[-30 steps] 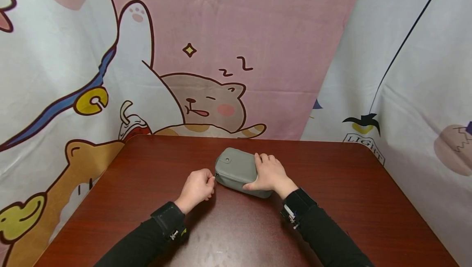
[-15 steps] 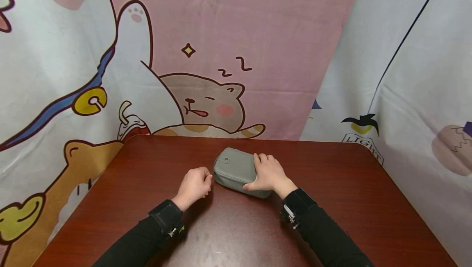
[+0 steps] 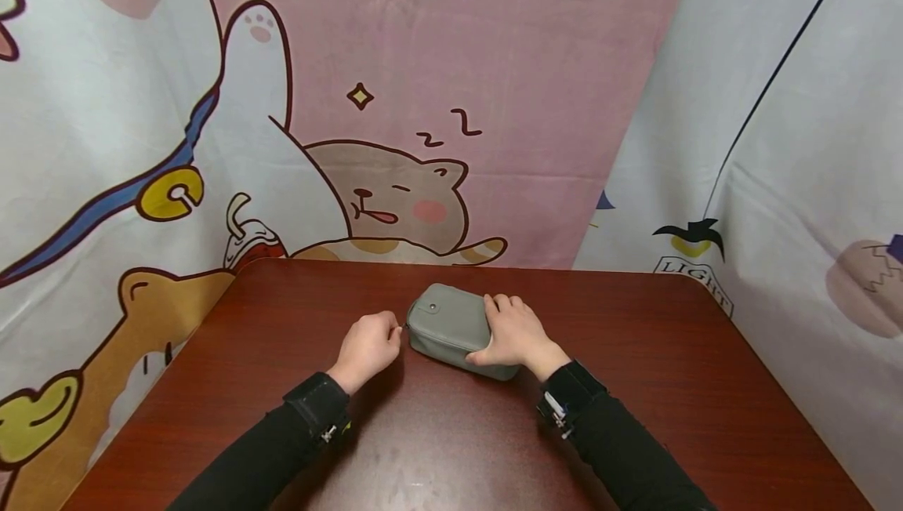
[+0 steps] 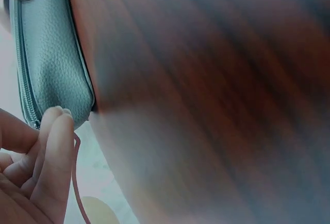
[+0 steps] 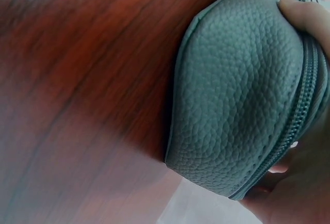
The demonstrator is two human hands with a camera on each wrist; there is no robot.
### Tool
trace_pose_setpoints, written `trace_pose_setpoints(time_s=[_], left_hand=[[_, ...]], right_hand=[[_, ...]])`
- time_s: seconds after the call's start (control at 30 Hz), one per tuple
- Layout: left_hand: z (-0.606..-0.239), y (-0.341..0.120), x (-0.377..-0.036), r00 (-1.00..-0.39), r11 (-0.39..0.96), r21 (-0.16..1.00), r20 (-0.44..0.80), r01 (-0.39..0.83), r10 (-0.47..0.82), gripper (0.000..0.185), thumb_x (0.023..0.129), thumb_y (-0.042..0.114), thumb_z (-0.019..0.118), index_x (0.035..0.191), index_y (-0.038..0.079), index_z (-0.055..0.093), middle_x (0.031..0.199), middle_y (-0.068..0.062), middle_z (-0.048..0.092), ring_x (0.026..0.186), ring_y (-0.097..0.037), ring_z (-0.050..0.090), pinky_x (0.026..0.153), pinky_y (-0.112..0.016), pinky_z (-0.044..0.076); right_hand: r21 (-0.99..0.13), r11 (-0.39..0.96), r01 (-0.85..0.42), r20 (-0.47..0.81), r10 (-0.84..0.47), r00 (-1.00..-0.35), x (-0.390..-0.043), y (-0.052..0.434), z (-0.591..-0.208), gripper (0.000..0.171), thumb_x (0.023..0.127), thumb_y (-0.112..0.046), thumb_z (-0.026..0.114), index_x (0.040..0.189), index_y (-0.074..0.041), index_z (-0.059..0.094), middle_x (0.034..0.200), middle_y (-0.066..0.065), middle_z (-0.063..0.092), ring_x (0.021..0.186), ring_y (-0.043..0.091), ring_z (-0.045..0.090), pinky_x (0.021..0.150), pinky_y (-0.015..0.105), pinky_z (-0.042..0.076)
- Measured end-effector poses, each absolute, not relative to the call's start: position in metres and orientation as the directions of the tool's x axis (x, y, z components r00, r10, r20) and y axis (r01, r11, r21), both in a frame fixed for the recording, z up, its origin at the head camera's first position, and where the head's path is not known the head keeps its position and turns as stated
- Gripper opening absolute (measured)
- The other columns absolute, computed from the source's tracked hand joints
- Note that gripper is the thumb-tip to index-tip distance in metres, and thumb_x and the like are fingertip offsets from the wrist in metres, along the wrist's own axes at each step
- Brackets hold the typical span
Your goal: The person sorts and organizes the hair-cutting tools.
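A grey-green leather zip pouch (image 3: 446, 324) lies on the dark red-brown table (image 3: 670, 385) near its middle. My right hand (image 3: 509, 332) holds the pouch's right end, fingers over the top and thumb on the near side; the right wrist view shows the thumb (image 5: 305, 15) pressed against the pouch (image 5: 237, 90) beside its zipper. My left hand (image 3: 389, 335) sits at the pouch's left end. In the left wrist view its fingertips (image 4: 54, 123) are pinched together at the corner of the pouch (image 4: 49, 53), right where the zipper ends. The pull itself is hidden by the fingers.
Cartoon-printed cloth hangs behind the table and on both sides. The table's far edge (image 3: 451, 264) runs just beyond the pouch. Both forearms wear black sleeves with wrist straps.
My left hand has shifted slightly to the left and away from me, staying at the pouch's left end. The pouch has edged a little left with it. The right hand keeps its hold.
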State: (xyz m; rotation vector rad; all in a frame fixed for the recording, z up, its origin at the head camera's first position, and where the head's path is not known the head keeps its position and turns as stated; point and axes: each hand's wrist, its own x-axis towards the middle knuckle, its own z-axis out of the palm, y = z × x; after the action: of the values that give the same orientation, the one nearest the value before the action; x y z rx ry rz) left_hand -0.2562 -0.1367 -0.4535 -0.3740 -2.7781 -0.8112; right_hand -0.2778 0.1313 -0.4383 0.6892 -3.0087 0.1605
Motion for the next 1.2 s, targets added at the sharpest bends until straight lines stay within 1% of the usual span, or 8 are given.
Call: trace_pose_setpoints(time_s=[0.1, 0.3, 0.47, 0.73, 0.97, 1.2], left_hand=[[-0.454, -0.137, -0.26, -0.93, 0.85, 0.421, 0.317, 0.315, 0.187, 0.021, 0.09, 0.008, 0.069, 0.072, 0.011, 0.058, 0.059, 0.004, 0.048, 0.052, -0.013, 0.043, 0.049, -0.029, 0.035], [-0.453, -0.137, -0.265, -0.916, 0.88, 0.331, 0.326, 0.341, 0.233, 0.016, 0.09, 0.008, 0.069, 0.077, 0.008, 0.059, 0.059, 0.001, 0.05, 0.05, -0.013, 0.047, 0.046, -0.031, 0.037], [-0.452, -0.137, -0.273, -0.913, 0.9, 0.278, 0.33, 0.337, 0.24, 0.016, 0.089, 0.009, 0.07, 0.077, 0.008, 0.059, 0.058, 0.0, 0.051, 0.05, -0.014, 0.049, 0.045, -0.032, 0.04], [-0.449, -0.133, -0.287, -0.93, 0.918, 0.249, 0.28, 0.309, 0.237, 0.012, 0.09, 0.01, 0.071, 0.083, 0.005, 0.061, 0.06, 0.0, 0.051, 0.054, -0.015, 0.051, 0.049, -0.033, 0.044], [-0.449, -0.128, -0.3, -0.934, 0.926, 0.228, 0.268, 0.3, 0.237, 0.011, 0.09, 0.01, 0.07, 0.085, 0.004, 0.063, 0.062, -0.001, 0.053, 0.056, -0.017, 0.054, 0.052, -0.035, 0.048], [-0.449, -0.126, -0.304, -0.94, 0.925, 0.239, 0.245, 0.295, 0.237, 0.011, 0.091, 0.012, 0.07, 0.087, 0.004, 0.063, 0.062, 0.0, 0.053, 0.056, -0.016, 0.053, 0.053, -0.034, 0.048]], right_hand=[[-0.091, 0.889, -0.448, 0.08, -0.442, -0.893, -0.278, 0.132, -0.439, 0.115, 0.068, -0.068, 0.075, 0.147, 0.005, 0.039, 0.136, 0.021, 0.049, 0.122, 0.039, 0.046, 0.103, 0.049, 0.039], [-0.082, 0.881, -0.465, 0.096, -0.458, -0.884, -0.279, 0.134, -0.439, 0.113, 0.068, -0.068, 0.076, 0.146, 0.006, 0.041, 0.135, 0.021, 0.05, 0.121, 0.039, 0.048, 0.102, 0.049, 0.04], [-0.084, 0.875, -0.477, 0.111, -0.468, -0.877, -0.279, 0.134, -0.44, 0.113, 0.068, -0.067, 0.076, 0.145, 0.006, 0.041, 0.135, 0.021, 0.05, 0.12, 0.039, 0.048, 0.102, 0.049, 0.04], [-0.084, 0.871, -0.484, 0.126, -0.472, -0.872, -0.279, 0.135, -0.443, 0.112, 0.067, -0.065, 0.076, 0.145, 0.007, 0.042, 0.135, 0.022, 0.05, 0.121, 0.039, 0.048, 0.102, 0.05, 0.04], [-0.091, 0.87, -0.485, 0.117, -0.475, -0.872, -0.28, 0.134, -0.443, 0.111, 0.068, -0.064, 0.076, 0.146, 0.006, 0.041, 0.136, 0.022, 0.049, 0.122, 0.04, 0.047, 0.103, 0.05, 0.039], [-0.074, 0.844, -0.532, 0.128, -0.521, -0.844, -0.281, 0.14, -0.443, 0.109, 0.068, -0.062, 0.077, 0.145, 0.006, 0.042, 0.136, 0.023, 0.049, 0.122, 0.039, 0.047, 0.103, 0.049, 0.039]])
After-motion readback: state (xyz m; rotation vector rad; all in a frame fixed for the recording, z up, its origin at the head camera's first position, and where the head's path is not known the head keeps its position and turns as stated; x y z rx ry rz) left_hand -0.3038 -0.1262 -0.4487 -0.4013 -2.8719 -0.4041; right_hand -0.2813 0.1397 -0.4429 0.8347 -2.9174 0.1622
